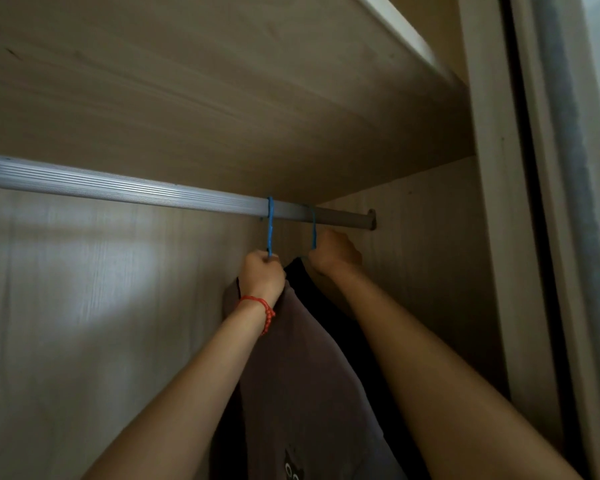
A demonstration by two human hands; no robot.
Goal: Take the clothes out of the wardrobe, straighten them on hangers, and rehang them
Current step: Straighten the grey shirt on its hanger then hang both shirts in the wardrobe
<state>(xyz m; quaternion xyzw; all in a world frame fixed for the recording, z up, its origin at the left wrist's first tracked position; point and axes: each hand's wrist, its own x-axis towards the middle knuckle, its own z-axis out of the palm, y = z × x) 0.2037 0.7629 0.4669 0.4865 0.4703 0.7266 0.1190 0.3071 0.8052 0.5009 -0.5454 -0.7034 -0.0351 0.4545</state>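
Two blue hangers hook over the wardrobe rail (pixel 118 188) near its right end: the left hanger (pixel 270 225) carries a brown garment (pixel 291 368), the right hanger (pixel 314 226) a black garment (pixel 326 306). The left hand (pixel 262 275), with a red bracelet (pixel 262 308) at its wrist, grips the left hanger's neck, and the right hand (pixel 333 252) grips the right one's, beneath the wooden shelf (pixel 222 98).
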